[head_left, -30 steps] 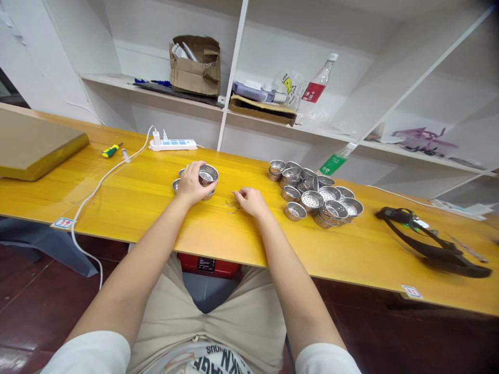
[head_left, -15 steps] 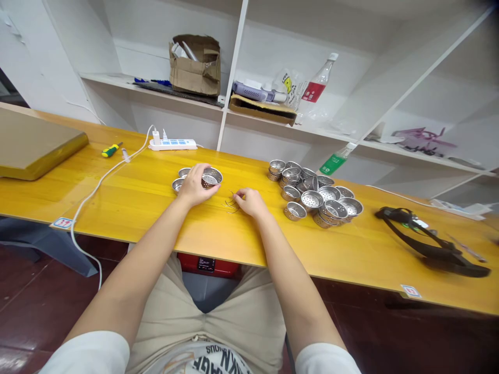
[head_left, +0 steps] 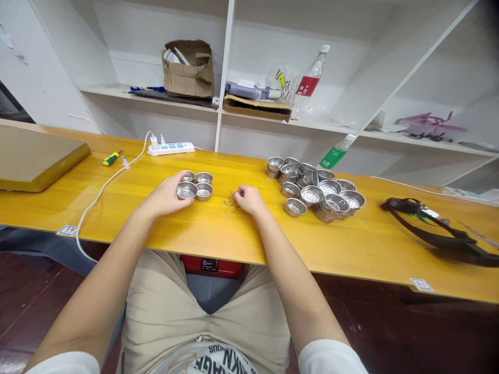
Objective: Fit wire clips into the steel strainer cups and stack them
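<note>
My left hand [head_left: 167,196] has its thumb and fingers around a small perforated metal cup [head_left: 186,191]. This cup is at the front left of a close group of similar cups. Beside it are a front right cup [head_left: 204,191] and a rear right cup [head_left: 204,177]; another cup [head_left: 188,175] is behind, partly covered by my fingers. Whether the held cup rests on the table or on another cup is hidden. With fingertips pinched together, my right hand [head_left: 249,198] is at several thin bent wires [head_left: 230,203], which stick out to the left of the fingers.
A large cluster of perforated cups [head_left: 312,195], some stacked, stands to the right. Behind it is a green-labelled bottle [head_left: 334,157]. A black strap [head_left: 436,234] lies far right. A power strip [head_left: 171,148], white cable [head_left: 99,192] and screwdriver [head_left: 112,158] are on the left.
My left hand has moved left with the cup, from the right side of the small group to its front left. My right hand stays pinched by the wires.
</note>
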Motion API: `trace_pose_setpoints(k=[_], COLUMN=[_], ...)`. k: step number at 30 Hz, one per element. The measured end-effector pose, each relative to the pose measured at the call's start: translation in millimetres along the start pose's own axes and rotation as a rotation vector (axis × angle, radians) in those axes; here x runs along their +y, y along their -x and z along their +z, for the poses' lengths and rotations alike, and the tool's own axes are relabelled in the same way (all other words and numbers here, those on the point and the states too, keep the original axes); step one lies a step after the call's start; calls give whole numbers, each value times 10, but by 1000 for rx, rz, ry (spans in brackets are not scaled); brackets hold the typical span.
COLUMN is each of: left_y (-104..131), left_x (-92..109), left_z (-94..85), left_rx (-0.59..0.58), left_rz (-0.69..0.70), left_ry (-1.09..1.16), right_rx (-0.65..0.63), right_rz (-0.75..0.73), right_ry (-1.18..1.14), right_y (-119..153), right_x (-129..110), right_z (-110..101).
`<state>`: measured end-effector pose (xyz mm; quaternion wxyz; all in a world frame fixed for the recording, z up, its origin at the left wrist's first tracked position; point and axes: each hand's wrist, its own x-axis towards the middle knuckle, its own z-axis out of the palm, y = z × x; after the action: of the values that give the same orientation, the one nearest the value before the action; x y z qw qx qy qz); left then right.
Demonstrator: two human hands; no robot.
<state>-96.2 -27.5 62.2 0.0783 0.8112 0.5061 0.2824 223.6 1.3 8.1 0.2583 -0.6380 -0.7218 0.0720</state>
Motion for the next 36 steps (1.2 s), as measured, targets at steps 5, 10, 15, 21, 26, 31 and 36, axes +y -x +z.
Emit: trace_pose_setpoints(k=[5, 10, 15, 21, 26, 31, 36], left_y=[104, 212, 258, 146, 47, -27, -394], left_x=[-23, 48, 33, -114, -242, -170, 0], left_z=[109, 181, 212, 229, 242, 279, 409], left_rx=[-56, -44, -74, -65, -98, -53, 14], left_rz=[47, 103, 126, 144, 150, 167, 47], left_ry=[-135, -148, -240, -266, -263, -282, -203], right_rx=[-8, -36, -45, -58, -62, -65, -72], right_rz=[-2, 3, -6, 2, 3, 12, 10], right_ry=[13, 22, 23, 24, 28, 29, 26], right_y=[-4, -7, -4, 3, 8, 1, -11], right_x=[4, 3, 2, -10, -16, -19, -5], right_z=[0, 5, -1, -10, -13, -11, 5])
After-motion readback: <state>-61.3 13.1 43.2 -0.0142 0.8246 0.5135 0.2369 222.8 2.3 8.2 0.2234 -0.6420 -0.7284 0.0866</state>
